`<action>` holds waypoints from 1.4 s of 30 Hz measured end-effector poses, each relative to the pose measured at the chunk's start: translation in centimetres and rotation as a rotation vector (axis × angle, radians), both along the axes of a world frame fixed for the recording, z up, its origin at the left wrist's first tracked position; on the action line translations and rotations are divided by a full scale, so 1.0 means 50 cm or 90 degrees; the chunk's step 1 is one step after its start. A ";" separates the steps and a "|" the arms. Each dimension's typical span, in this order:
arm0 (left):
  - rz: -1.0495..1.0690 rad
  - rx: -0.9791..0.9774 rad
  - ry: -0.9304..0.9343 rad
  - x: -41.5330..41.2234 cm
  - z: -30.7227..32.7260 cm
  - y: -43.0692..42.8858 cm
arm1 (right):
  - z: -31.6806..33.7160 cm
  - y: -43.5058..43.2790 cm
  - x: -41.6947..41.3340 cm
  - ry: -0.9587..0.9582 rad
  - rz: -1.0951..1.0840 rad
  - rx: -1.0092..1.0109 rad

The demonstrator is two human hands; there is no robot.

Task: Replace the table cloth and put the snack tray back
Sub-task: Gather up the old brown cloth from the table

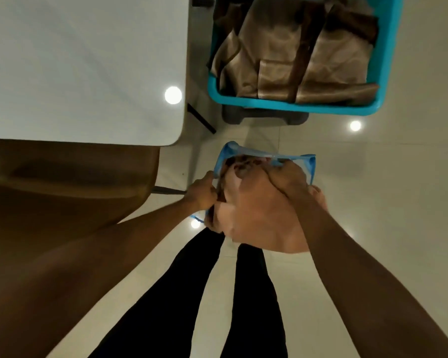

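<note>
While near the table, left hand and right hand on blue-rimmed bag.

The worktop is smooth and white with a soft gloss that mirrors a lamp, the tiled floor is polished and shiny, the basket is smooth turquoise plastic holding brown cloth with a satin sheen, and the bag is thin clear plastic edged in blue.

Counter: one. Brown chair: one. Blue basket: one, with one heap of brown cloth inside. Clear bag, blue-trimmed: one. Hands: two, left hand and right hand. Legs: two. Light reflections: three.
</note>
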State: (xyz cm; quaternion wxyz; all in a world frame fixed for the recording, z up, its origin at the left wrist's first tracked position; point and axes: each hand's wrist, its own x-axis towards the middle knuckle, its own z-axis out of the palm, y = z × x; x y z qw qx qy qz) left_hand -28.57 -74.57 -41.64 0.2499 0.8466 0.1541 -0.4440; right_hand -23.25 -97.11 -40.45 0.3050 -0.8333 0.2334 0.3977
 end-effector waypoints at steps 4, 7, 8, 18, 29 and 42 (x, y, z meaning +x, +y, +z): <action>0.070 -0.033 0.033 -0.005 0.003 -0.014 | 0.009 -0.038 -0.068 -0.102 0.059 0.025; 0.090 -0.015 0.045 0.005 0.003 -0.023 | 0.035 -0.050 -0.112 -0.171 0.248 -0.090; 0.101 -0.010 0.047 0.006 0.004 -0.027 | 0.043 -0.055 -0.121 -0.118 0.306 -0.098; 0.182 -0.030 0.070 0.002 0.004 -0.032 | -0.079 -0.021 -0.208 0.208 0.277 0.057; 0.152 0.011 0.008 -0.029 0.091 -0.016 | 0.053 -0.023 -0.125 -0.009 -0.059 0.187; 0.096 -0.187 -0.269 0.115 0.334 -0.182 | 0.272 -0.127 0.049 -0.199 -0.053 0.207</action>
